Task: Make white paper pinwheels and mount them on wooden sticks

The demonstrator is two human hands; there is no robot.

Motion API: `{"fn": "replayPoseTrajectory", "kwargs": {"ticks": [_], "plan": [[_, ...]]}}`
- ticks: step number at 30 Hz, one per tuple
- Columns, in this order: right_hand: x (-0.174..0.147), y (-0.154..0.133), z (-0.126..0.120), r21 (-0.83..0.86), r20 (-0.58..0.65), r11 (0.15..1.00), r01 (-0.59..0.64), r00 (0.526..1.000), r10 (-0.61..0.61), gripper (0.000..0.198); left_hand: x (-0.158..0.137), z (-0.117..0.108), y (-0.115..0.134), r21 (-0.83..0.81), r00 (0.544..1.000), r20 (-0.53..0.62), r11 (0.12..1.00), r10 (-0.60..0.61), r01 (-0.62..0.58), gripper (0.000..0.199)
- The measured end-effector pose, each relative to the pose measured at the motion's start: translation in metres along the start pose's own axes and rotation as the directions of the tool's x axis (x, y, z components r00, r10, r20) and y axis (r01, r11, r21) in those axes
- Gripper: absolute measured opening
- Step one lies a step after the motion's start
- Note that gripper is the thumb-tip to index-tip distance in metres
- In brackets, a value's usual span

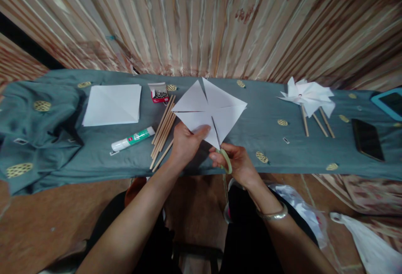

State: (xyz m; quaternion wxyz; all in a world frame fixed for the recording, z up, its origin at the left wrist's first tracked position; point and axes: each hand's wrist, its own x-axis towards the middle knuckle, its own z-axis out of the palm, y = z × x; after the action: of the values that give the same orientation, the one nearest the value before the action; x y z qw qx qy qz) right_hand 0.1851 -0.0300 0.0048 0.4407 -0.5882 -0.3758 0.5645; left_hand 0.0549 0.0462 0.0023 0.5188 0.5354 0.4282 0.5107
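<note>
A white square of paper (pixel 226 115), turned cornerwise, has slits running in from its corners toward the middle. My left hand (pixel 187 143) grips its lower left edge, thumb on top and fingers underneath. In my right hand (pixel 236 161) is a pair of scissors (pixel 227 161) with light green handles. The blades lie at the paper's near corner, along the slit there; one blade shows on top of the sheet. Left of my left hand, several thin wooden sticks (pixel 163 129) lie in a loose bundle.
On the grey-green cloth (pixel 251 131) lie a stack of white paper (pixel 112 104), a glue stick (pixel 132 139) and a small red box of metal pins (pixel 159 94). To the right are paper pinwheels (pixel 309 96) on sticks, a dark phone (pixel 367 139) and a blue-edged device (pixel 389 103). A curtain (pixel 201 22) hangs behind.
</note>
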Motion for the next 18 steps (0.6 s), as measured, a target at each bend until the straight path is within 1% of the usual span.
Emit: {"fn": "replayPoseTrajectory", "kwargs": {"ticks": [6, 9, 12, 15, 18], "plan": [[-0.0017, -0.0076, 0.0019, 0.012, -0.007, 1.0, -0.025, 1.0, 0.025, 0.036, 0.0005, 0.0007, 0.0011, -0.011, 1.0, -0.016, 1.0, -0.014, 0.014, 0.014], [-0.0013, -0.0064, 0.0011, 0.011, -0.002, 1.0, -0.025, 1.0, 0.025, 0.037, 0.0, 0.0006, 0.0034, 0.011, 0.999, -0.021, 1.0, -0.029, 0.029, 0.015], [-0.0003, -0.0027, 0.0001, 0.022, 0.021, 1.0, -0.022, 1.0, 0.021, 0.036, -0.0005, 0.0003, 0.0042, -0.001, 0.999, -0.016, 0.999, -0.039, 0.039, 0.016], [0.0002, -0.0019, 0.0005, 0.035, 0.049, 0.998, -0.06, 0.997, 0.058, 0.037, 0.0006, 0.0, 0.0018, -0.025, 0.998, -0.011, 0.998, -0.058, 0.058, 0.017], [-0.0006, -0.0042, 0.0014, 0.042, 0.08, 0.993, -0.111, 0.991, 0.107, 0.041, 0.0037, -0.0011, -0.0014, -0.084, 0.997, -0.031, 0.994, -0.078, 0.075, 0.017]]}}
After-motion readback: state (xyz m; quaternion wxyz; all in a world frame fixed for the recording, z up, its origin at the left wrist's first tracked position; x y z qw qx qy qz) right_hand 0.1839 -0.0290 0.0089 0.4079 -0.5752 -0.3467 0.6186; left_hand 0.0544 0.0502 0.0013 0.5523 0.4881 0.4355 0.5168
